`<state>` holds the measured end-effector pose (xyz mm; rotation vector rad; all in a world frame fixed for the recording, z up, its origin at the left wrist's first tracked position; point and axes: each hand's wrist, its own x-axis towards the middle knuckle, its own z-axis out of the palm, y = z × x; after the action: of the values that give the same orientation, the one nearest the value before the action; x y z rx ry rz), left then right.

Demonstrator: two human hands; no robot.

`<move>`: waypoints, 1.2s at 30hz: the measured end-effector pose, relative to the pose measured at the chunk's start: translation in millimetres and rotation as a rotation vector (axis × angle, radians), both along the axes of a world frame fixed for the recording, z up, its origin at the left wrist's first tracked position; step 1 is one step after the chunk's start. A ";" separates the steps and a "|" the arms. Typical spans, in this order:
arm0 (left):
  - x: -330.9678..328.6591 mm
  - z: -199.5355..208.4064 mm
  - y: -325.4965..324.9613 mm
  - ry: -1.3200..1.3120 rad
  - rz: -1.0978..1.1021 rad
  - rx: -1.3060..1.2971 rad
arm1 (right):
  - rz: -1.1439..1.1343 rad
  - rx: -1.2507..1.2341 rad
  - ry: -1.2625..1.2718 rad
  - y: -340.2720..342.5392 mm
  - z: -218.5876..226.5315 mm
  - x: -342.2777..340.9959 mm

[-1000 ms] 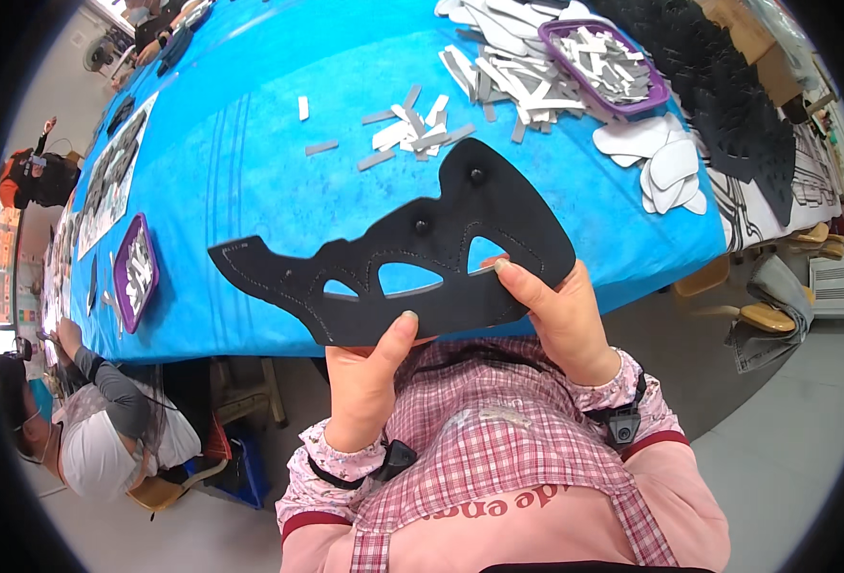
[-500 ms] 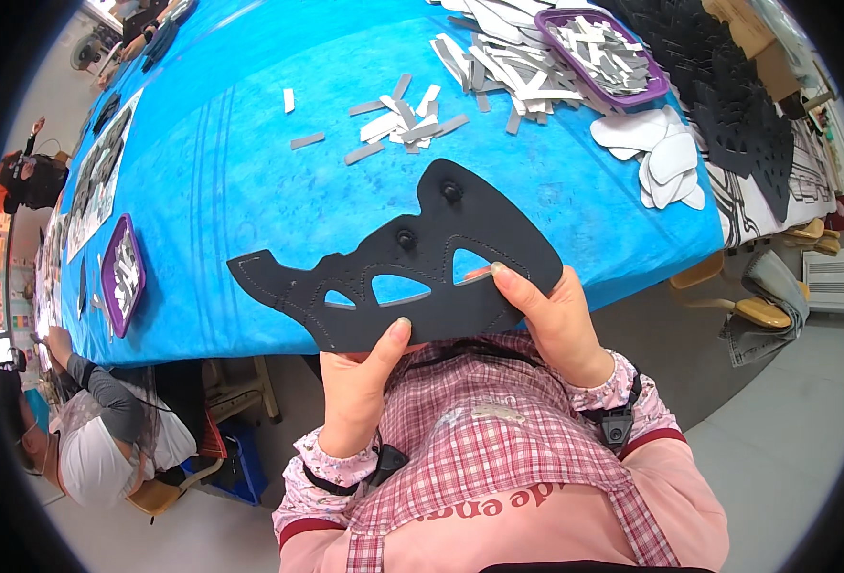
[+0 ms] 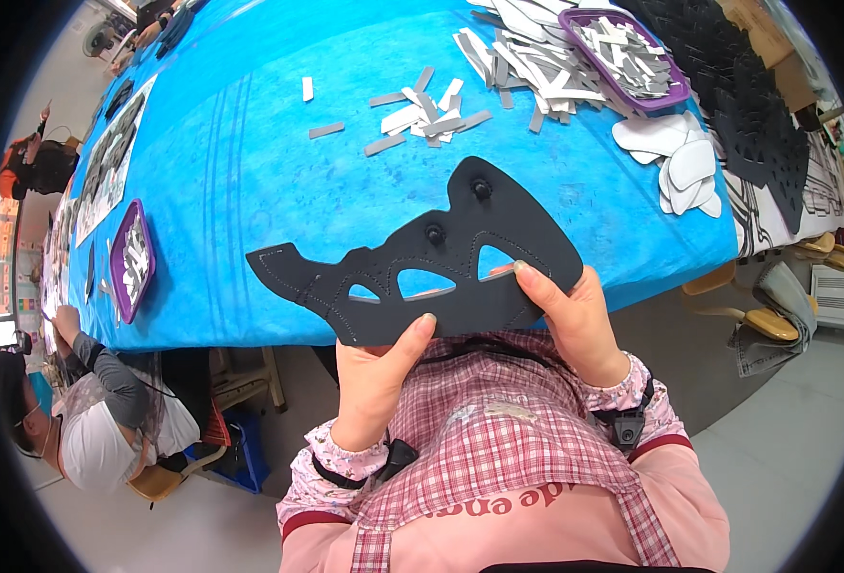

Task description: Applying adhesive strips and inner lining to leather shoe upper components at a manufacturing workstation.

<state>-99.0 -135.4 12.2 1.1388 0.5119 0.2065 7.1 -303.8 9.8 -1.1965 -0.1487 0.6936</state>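
Both my hands hold up a flat black cut-out panel point(image 3: 393, 258) with curved edges, a few cut-through openings, dotted stitch-like lines and two round black knobs. My left hand point(image 3: 381, 382) pinches its lower edge near the middle, thumb on the face and fingers hidden behind. At the lower right corner my right hand point(image 3: 579, 320) grips it the same way, with a fingertip showing through the right-hand opening. Beyond the panel, a loose group of grey and white strips point(image 3: 431, 116) lies on the blue-covered table point(image 3: 278, 201).
A purple basket point(image 3: 682, 94) of strips stands at the far right, beside more strips point(image 3: 541, 72) and rounded white pieces point(image 3: 686, 172). Black cut pieces point(image 3: 742, 105) pile up behind. Another purple basket point(image 3: 121, 313) is at left, near a seated co-worker point(image 3: 116, 430). A stool point(image 3: 770, 325) stands right.
The panel and both my hands sit slightly further right in the picture, and the table things have shifted right along with them. My grip looks the same.
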 end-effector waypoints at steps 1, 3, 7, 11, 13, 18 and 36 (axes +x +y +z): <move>-0.2 -0.9 0.2 0.002 0.005 -0.007 | 0.002 0.004 -0.008 0.2 -0.1 0.2; -0.3 -1.5 0.0 0.005 0.009 -0.015 | -0.005 0.004 -0.022 0.6 -1.4 -0.8; -0.3 -4.2 2.9 0.014 0.009 -0.027 | -0.011 0.020 0.080 0.1 -3.3 1.6; 6.6 9.7 -2.5 -0.021 0.011 -0.043 | -0.018 0.007 0.035 0.1 -1.9 1.4; 4.6 8.2 -2.8 -0.046 0.022 -0.069 | -0.048 0.008 0.040 0.7 0.4 1.1; 0.1 1.7 3.4 -0.048 0.052 -0.071 | 0.000 -0.117 -0.148 -10.1 -2.4 13.7; 2.0 -10.5 8.0 0.046 0.018 -0.025 | 0.031 -0.115 -0.089 -17.3 -6.1 14.8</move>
<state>-97.0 -127.4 1.7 1.1173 0.5645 0.1890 21.9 -321.1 3.7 -1.3389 -0.2047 0.6838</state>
